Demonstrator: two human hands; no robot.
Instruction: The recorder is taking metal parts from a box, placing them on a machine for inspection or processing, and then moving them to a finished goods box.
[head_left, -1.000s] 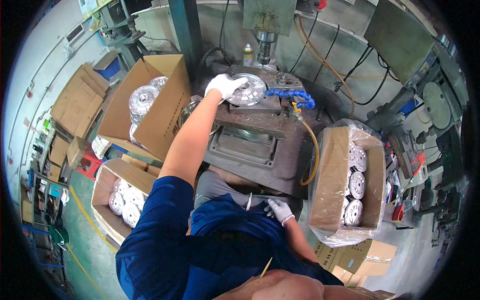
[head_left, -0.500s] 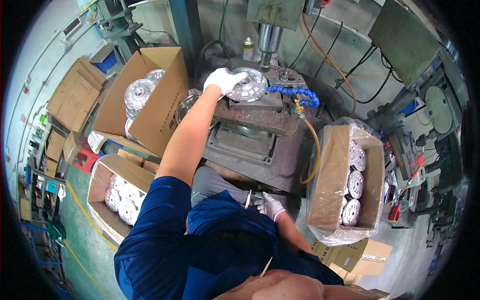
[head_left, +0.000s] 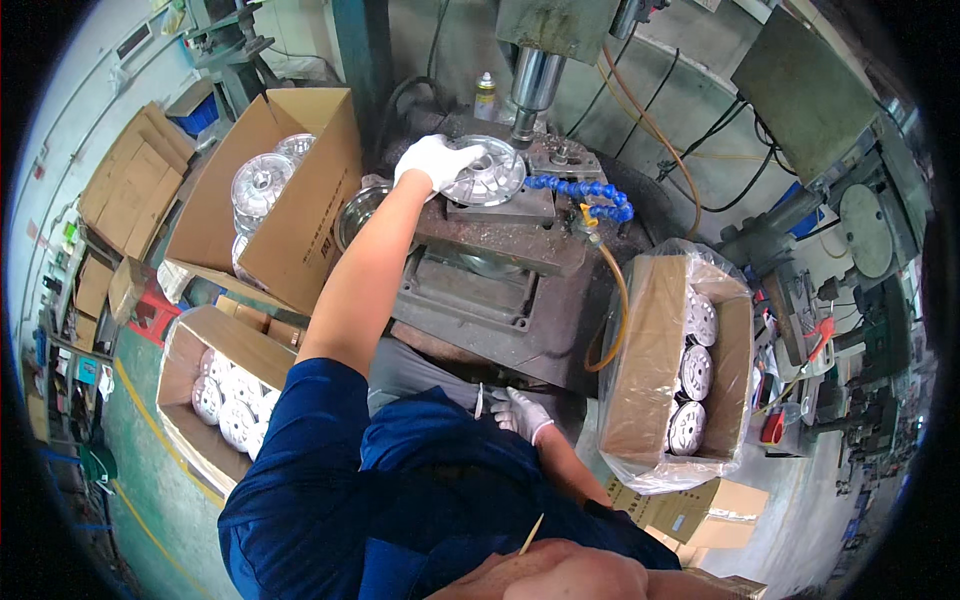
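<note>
My left hand (head_left: 435, 162), in a white glove, reaches forward to a round silver metal wheel (head_left: 492, 178) with spokes. Its fingers grip the wheel's left side and reach over its face. The wheel lies on the metal block (head_left: 510, 208) of a press, beside and just below the steel ram (head_left: 536, 82). A blue jointed coolant hose (head_left: 580, 186) ends at the wheel's right edge. Low by my lap, my gloved right hand (head_left: 522, 413) rests with its fingers stretched out and nothing visible in them. A thin white strip (head_left: 479, 402) lies left of those fingers.
At the left stands a tall carton (head_left: 312, 215) of silver wheels, with a lower carton (head_left: 180, 375) of pale discs nearer. A plastic-lined carton (head_left: 630, 400) of discs is at the right. A metal bowl-like part (head_left: 352, 222) sits left of the block; a spray can (head_left: 485, 98) stands behind.
The whole view has shifted slightly, moving the scene a little to the left. My left hand stays on the wheel, and my right hand stays low by my lap.
</note>
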